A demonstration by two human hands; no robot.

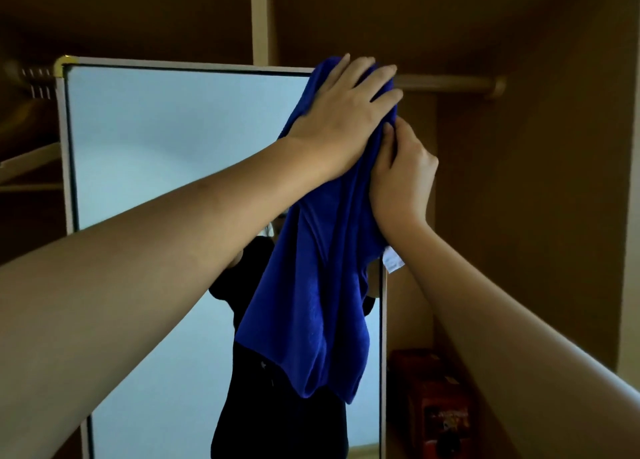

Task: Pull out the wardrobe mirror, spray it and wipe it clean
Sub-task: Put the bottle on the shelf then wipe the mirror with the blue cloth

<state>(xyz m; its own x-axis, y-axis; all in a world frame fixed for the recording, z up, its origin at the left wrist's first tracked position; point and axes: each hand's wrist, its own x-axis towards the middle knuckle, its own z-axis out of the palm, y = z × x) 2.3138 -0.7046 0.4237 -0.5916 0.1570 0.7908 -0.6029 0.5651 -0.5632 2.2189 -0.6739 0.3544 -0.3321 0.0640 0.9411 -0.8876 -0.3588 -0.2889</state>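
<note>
Head view, looking straight into the open wardrobe (540,188), and it holds a fair bit: a wooden rail (450,85) runs across the upper right of the frame, hangers (31,160) show at the far left edge, and a red box (434,399) sits low on the wardrobe floor at lower right, its print too dim to read. The mirror (166,140) stands upright in the middle of the frame, pale-framed with a brass corner cap at upper left, its glass reflecting a light wall and a dark-clothed figure low down.

Over at the mirror's upper right corner, there's the blue cloth (322,285). It's bunched at the top against the glass and hangs down long and loose over the right half of the mirror, a small white tag (393,261) poking out at its right edge.

The left hand (341,119) reaches in across the frame from lower left, arm extended, palm down flat on the bunched top of the cloth, fingers straight and a little spread, pressing it to the mirror. The right hand (403,178) comes up from lower right, just beneath the left hand and touching it, fingers curled and pinching a fold of the cloth at the mirror's right edge.
</note>
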